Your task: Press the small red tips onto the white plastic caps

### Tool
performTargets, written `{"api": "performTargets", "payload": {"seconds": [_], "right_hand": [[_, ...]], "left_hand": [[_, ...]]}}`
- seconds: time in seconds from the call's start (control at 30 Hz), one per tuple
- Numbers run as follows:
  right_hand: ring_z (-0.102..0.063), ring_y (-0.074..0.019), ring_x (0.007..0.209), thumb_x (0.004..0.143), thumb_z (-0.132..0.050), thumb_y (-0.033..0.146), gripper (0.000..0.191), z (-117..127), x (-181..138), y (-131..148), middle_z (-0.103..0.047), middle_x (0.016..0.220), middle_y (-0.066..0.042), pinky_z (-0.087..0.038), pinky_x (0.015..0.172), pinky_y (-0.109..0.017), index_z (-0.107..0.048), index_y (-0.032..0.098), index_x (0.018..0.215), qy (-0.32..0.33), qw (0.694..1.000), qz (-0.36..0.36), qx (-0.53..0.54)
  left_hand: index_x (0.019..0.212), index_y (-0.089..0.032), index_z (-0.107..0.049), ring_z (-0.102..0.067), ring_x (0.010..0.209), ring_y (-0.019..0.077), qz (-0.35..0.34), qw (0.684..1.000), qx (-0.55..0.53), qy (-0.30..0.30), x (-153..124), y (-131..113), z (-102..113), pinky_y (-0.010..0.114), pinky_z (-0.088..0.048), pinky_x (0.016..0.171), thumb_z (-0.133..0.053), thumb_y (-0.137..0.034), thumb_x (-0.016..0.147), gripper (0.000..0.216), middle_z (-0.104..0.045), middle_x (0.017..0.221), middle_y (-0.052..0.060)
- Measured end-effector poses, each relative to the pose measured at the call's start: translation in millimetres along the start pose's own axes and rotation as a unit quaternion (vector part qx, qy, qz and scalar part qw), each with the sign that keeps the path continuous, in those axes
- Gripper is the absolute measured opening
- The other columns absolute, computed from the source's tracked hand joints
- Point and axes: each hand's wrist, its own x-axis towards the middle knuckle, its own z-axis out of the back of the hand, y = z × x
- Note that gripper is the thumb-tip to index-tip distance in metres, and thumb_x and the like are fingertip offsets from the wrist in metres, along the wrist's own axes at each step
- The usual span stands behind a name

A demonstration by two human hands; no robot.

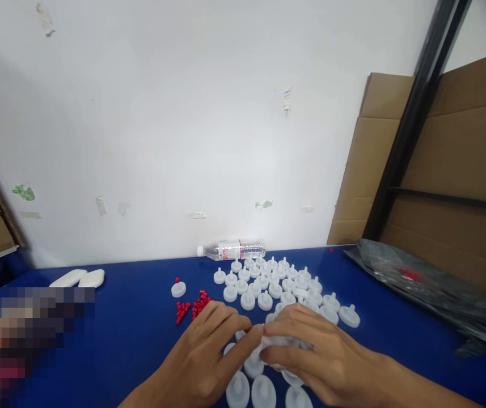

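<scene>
Several translucent white plastic caps with narrow spouts (248, 301) stand spout-up in a group on the blue table. Over the near part of this group, my right hand (323, 354) is closed around one white spouted cap (283, 341), partly hidden by the fingers. My left hand (208, 354) meets it at the fingertips, with thumb and index finger pinched at the cap's left end. Whatever sits between those left fingertips is hidden. Small red plastic tips (200, 304) lie in a loose pile just beyond my left hand. Apart from the group, one white cap (178, 289) carries a red tip on its spout.
A clear plastic bottle (251, 250) lies on its side against the wall. Two white rounded objects (92, 278) rest at the left. A dark plastic bag (421, 289) covers the right side, near cardboard (459, 153) and a black metal post (408, 124). The lower left is pixelated.
</scene>
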Motion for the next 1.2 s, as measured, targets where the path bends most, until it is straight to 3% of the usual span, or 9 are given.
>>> {"api": "performTargets", "payload": {"seconds": [0.37,0.6,0.87,1.07,1.2], "right_hand": [[-0.065,-0.0222,0.106,0.096,-0.059,0.005,0.023,2.0,-0.4,3.5,-0.065,0.123,-0.019,-0.055,0.092,-0.041,-0.058,0.011,0.119,-0.041,0.998,-0.033,0.03],[-0.061,-0.0243,0.118,0.094,-0.056,-0.001,0.023,2.1,-1.0,1.6,-0.063,0.123,-0.019,-0.058,0.091,-0.037,-0.064,0.012,0.111,-0.041,0.999,-0.031,0.012],[-0.065,-0.0215,0.115,0.097,-0.059,0.004,0.02,4.5,1.0,2.4,-0.066,0.117,-0.018,-0.06,0.092,-0.033,-0.063,0.009,0.116,-0.093,0.996,-0.004,0.003],[-0.064,-0.0216,0.119,0.098,-0.055,0.0,0.021,5.9,1.9,4.3,-0.068,0.115,-0.017,-0.057,0.1,-0.034,-0.065,0.009,0.114,-0.09,0.995,0.018,0.023],[-0.067,-0.0203,0.117,0.101,-0.059,0.01,0.018,6.4,3.1,7.6,-0.07,0.116,-0.018,-0.058,0.098,-0.03,-0.063,0.009,0.118,-0.093,0.996,-0.01,0.005]], "left_hand": [[0.115,-0.009,-0.067,-0.054,0.085,0.0196,0.037,0.999,-0.003,0.034,1.9,0.4,6.4,0.039,-0.044,0.078,-0.054,-0.001,0.097,0.024,-0.065,0.093,0.009],[0.118,-0.006,-0.068,-0.056,0.09,0.0213,-0.004,1.0,0.02,0.013,-0.7,-0.2,1.6,0.04,-0.046,0.08,-0.051,0.0,0.097,0.027,-0.066,0.095,0.011],[0.117,-0.007,-0.068,-0.057,0.086,0.0203,0.005,0.999,0.034,0.02,2.3,-2.3,3.4,0.04,-0.049,0.077,-0.055,0.001,0.095,0.027,-0.068,0.092,0.011],[0.118,-0.006,-0.067,-0.058,0.087,0.0221,-0.006,0.999,0.03,0.021,1.1,-4.8,3.8,0.041,-0.05,0.077,-0.05,-0.001,0.096,0.028,-0.069,0.093,0.012],[0.118,-0.007,-0.067,-0.058,0.084,0.0204,0.006,0.999,0.032,0.029,0.1,-5.2,2.8,0.04,-0.05,0.075,-0.051,-0.002,0.097,0.027,-0.069,0.093,0.011]]}}
